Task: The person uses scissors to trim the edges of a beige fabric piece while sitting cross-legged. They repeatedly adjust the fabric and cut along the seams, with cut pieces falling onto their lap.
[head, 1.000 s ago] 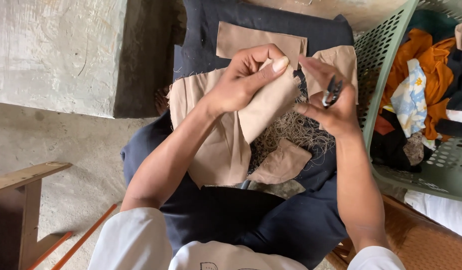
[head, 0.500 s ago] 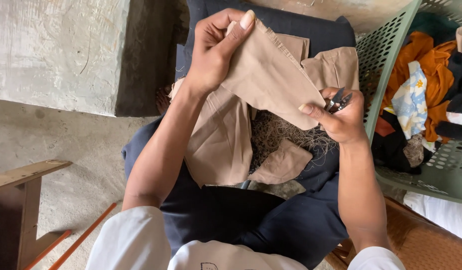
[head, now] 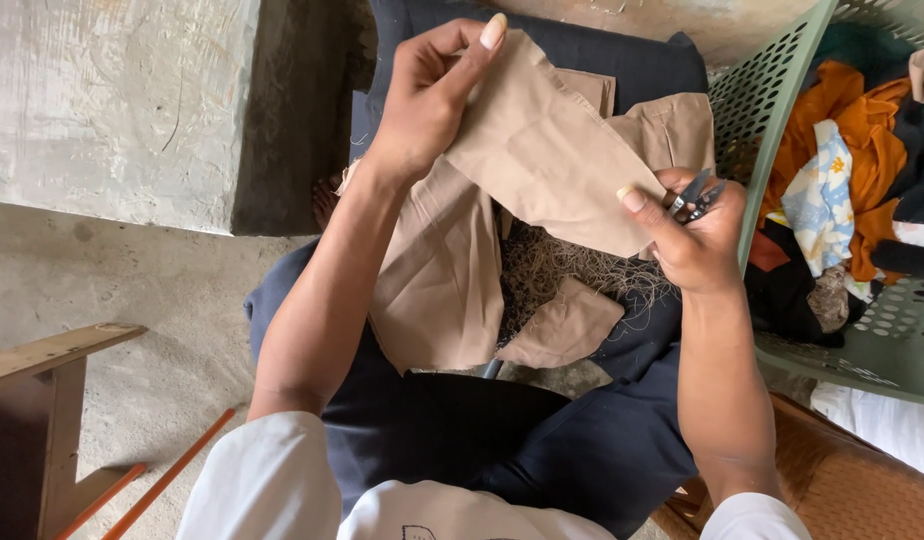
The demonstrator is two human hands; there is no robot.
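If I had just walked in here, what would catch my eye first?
First, the tan cloth piece stretched between the left hand up top and the right hand, which also grips small thread snips. Next, the green laundry basket at the right, heaped with orange and dark clothes, and the tangle of loose threads on the lap.

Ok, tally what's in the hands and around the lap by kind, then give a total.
Tan cloth held in both hands: 1
Tan cloth pieces on the lap: 2, a large one and a small one
Thread snips in the right hand: 1
Pile of loose threads: 1
Green basket of clothes: 1
Total: 6
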